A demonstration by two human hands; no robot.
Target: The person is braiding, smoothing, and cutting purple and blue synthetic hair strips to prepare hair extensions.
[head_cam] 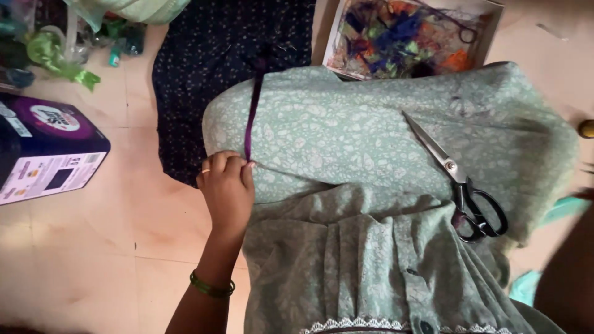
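My left hand (227, 187) rests on the near left edge of a pale green printed cloth (346, 136) spread on the floor. Its fingers pinch the near end of a narrow purple strip (252, 111) that runs away from me across the cloth. A pair of black-handled scissors (458, 179) lies shut on the cloth at the right, untouched. A dark blurred shape at the right edge, possibly my right arm (566, 266), shows no hand.
A dark blue dotted cloth (210, 55) lies beyond the green one. A cardboard box of colourful fabric scraps (408, 34) sits at the top. A purple and white carton (46, 145) stands at left, with green ribbon and clutter (62, 49) behind it.
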